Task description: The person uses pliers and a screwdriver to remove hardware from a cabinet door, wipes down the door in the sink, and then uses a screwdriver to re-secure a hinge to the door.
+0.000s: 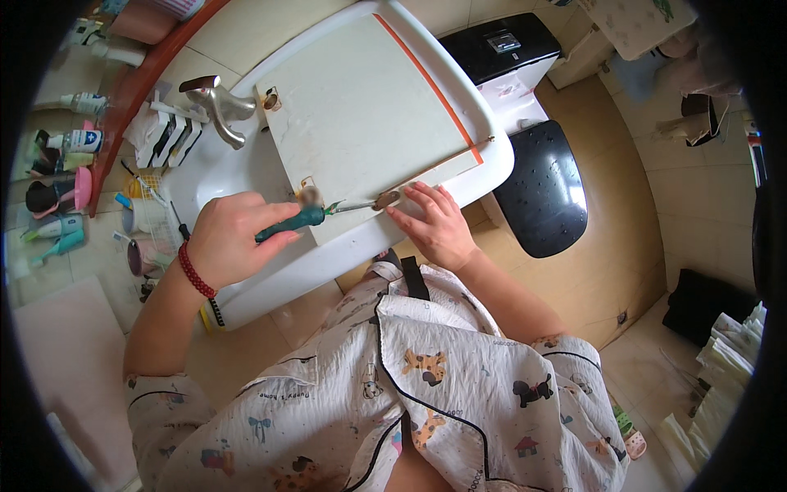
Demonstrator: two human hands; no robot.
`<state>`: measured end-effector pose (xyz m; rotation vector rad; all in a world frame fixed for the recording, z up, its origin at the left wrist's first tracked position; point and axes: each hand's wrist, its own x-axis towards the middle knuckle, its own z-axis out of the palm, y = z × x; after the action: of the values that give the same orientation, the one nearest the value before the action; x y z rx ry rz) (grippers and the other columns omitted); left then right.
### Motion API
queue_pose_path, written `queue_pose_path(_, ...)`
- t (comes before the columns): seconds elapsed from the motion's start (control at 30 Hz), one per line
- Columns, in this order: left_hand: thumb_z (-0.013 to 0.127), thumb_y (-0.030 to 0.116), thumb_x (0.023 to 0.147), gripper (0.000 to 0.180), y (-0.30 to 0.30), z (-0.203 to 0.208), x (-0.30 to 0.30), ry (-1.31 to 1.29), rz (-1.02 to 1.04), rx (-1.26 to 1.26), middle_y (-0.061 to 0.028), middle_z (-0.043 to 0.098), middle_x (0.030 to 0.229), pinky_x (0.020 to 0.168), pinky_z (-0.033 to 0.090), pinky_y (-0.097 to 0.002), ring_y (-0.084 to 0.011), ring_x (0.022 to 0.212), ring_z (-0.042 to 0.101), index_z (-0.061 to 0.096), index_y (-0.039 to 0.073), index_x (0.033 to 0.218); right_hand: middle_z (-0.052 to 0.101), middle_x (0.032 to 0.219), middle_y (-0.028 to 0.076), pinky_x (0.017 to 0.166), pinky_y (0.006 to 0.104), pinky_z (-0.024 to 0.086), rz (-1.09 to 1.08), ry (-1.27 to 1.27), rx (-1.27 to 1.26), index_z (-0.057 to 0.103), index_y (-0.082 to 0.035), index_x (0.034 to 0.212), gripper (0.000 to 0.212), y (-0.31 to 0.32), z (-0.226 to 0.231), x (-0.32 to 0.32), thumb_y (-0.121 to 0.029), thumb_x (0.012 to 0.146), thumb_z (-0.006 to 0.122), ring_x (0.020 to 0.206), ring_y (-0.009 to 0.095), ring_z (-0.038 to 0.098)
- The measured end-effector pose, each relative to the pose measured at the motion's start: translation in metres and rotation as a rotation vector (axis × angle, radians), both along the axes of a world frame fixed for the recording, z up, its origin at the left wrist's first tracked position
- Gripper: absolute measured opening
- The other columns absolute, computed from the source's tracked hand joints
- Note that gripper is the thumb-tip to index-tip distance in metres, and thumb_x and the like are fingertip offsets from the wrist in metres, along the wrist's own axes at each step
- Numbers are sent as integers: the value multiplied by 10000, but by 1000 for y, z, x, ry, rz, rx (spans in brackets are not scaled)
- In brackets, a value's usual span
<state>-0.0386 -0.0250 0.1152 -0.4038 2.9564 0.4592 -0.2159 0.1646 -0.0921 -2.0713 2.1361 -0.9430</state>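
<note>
Far left of frame: bottles and a pink item (82, 187) on the tiled side. Left of centre: a white sink (229, 176), with a metal tap (221, 113) at upper left. Left of centre, lower: your left grip (229, 234), clenched around a green-handled screwdriver (299, 221), with a red beaded bracelet (195, 269) on the wrist. Centre: a pale panel (352, 107) with an orange edge, lying across the sink. At its lower edge: a metal fitting (388, 199), the screwdriver's tip at it. Just beside: your right grip (434, 228), unclenched, fingers extended on the panel. Right of centre: a black toilet lid (545, 189).
</note>
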Motion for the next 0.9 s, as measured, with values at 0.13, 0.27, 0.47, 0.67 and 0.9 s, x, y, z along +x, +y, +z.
queue_pose_path(0.13, 721, 140, 662, 303, 5, 2, -9, -28, -29, -17, -90, 554, 634, 511, 424, -335, -247, 565, 529, 652, 65, 947, 440, 1243, 58, 990, 493, 319, 21, 5, 23, 501, -256, 1216, 588, 1, -1, -1, -163, 657, 660, 1219, 247, 369)
queue_pose_path(0.27, 721, 153, 660, 299, 12, 8, -19, -117, -58, -77, -74, 528, 646, 513, 418, -339, -248, 573, 514, 653, 79, 941, 446, 1232, 49, 985, 519, 303, 23, -25, 31, 504, -263, 1212, 570, 2, -3, -2, -163, 670, 650, 1214, 227, 373)
queue_pose_path(0.47, 642, 149, 675, 214, 20, 20, -61, -94, -649, -408, -31, 460, 668, 499, 384, -334, -195, 617, 496, 644, 119, 887, 461, 1213, 46, 974, 566, 284, 20, 45, -4, 517, -260, 1200, 492, 0, -5, -6, -190, 720, 598, 1199, 212, 389)
queue_pose_path(0.67, 583, 107, 683, 232, 27, 28, -82, -392, -636, -417, -26, 445, 634, 462, 360, -319, -182, 529, 477, 634, 108, 909, 512, 1110, 25, 978, 511, 315, 36, -6, -122, 568, -266, 1136, 421, -6, -14, -11, -192, 722, 583, 1124, 190, 456)
queue_pose_path(0.9, 612, 131, 675, 252, 36, 28, -85, -365, -691, -487, -60, 499, 637, 443, 377, -360, -224, 521, 518, 630, 107, 926, 535, 1047, 4, 971, 437, 332, 52, -64, -242, 607, -266, 1078, 370, -12, -22, -15, -204, 713, 590, 1075, 165, 486)
